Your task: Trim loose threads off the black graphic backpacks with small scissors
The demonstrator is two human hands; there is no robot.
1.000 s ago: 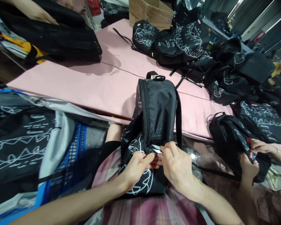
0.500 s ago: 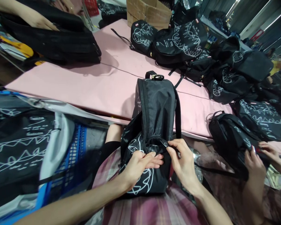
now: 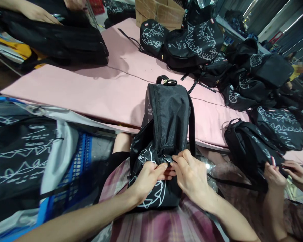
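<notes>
A black backpack with white scribble print stands on my lap, leaning against the table edge, its unzipped panel facing me. My left hand pinches the fabric at the low end of the opening, thumb on top and fingers beneath. In my right hand is a small pair of thread snips, only the thin metal tips showing past the fingers. Those tips touch or nearly touch the fabric beside my left thumb. Whatever lies between the blades is too small to make out.
A pink-topped table runs across in front. Piled black backpacks and a cardboard box occupy its far side. Another person's hands hold a backpack at right; a co-worker's hand rests on black bags at left. A blue crate stands left.
My right hand has moved left and inward, bringing the snips to my left fingertips. My left hand keeps its pinch in the same spot. The backpack has barely moved.
</notes>
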